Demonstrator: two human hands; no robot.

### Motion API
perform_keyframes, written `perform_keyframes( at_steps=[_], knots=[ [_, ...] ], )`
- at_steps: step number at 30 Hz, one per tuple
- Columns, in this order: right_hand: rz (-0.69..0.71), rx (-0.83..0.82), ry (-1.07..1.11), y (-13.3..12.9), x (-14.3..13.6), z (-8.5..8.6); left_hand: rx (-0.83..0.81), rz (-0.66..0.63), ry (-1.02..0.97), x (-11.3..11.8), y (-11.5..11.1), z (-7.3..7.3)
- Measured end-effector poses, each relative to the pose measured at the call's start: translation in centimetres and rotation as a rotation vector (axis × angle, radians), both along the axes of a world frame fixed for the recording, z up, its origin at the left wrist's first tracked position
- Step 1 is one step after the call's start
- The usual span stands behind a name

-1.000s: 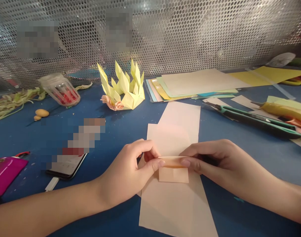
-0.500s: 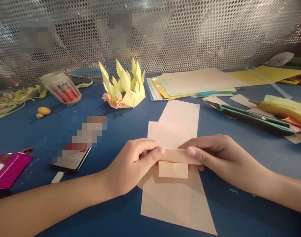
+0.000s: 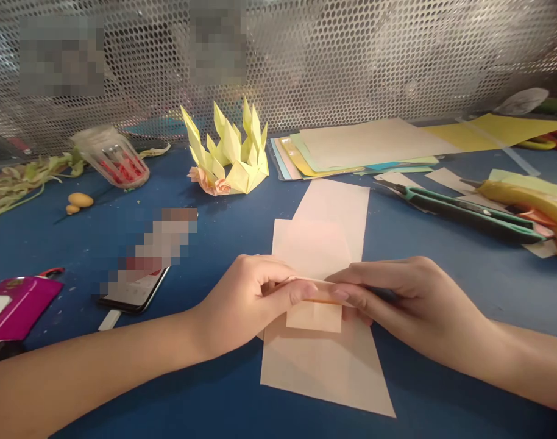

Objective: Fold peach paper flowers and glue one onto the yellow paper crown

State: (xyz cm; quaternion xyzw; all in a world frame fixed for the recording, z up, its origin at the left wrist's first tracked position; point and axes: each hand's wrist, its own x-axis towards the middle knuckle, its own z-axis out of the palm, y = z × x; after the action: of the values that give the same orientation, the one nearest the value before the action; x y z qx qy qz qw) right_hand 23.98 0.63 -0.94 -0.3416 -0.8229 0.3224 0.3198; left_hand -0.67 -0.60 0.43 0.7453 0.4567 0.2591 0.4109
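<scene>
Between my two hands is a small folded piece of pale peach paper (image 3: 314,316), with a flap hanging below my thumbs. My left hand (image 3: 255,302) pinches its left end, and my right hand (image 3: 397,292) pinches the right end, thumbs on top and close together. The other fingers are partly hidden behind the paper. Underneath lie larger pale sheets of paper (image 3: 324,384), overlapping on the blue table (image 3: 205,390). One pale strip (image 3: 336,207) reaches away toward the back.
Behind stands a yellow folded-paper crown (image 3: 235,152) beside a stack of coloured paper (image 3: 365,143). Right are green-handled scissors (image 3: 470,213) and a yellow-handled tool (image 3: 525,195). Left are a phone (image 3: 145,286), a magenta device (image 3: 27,311) and a tilted jar (image 3: 116,161). A perforated metal screen (image 3: 333,61) borders the back.
My thumbs have come closer together and pressed the upper part of the folded paper flatter. The flap has shifted slightly left, and the camera view has tilted a little.
</scene>
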Motion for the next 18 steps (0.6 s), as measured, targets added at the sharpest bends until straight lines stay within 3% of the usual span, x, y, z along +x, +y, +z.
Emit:
perform_keyframes(
  at_steps=[5, 11, 18],
  knots=[
    [0.004, -0.05, -0.028, -0.16, -0.3, -0.15, 0.025, -0.058, -0.043, -0.02, -0.06, -0.36],
    [-0.069, 0.017, -0.045, -0.19, -0.39, -0.51, 0.086, -0.152, -0.112, -0.22, 0.33, -1.01],
    [-0.111, -0.183, -0.01, 0.25, -1.04, 0.44, 0.053, -0.073, -0.054, -0.23, 0.17, -0.64]
  ],
)
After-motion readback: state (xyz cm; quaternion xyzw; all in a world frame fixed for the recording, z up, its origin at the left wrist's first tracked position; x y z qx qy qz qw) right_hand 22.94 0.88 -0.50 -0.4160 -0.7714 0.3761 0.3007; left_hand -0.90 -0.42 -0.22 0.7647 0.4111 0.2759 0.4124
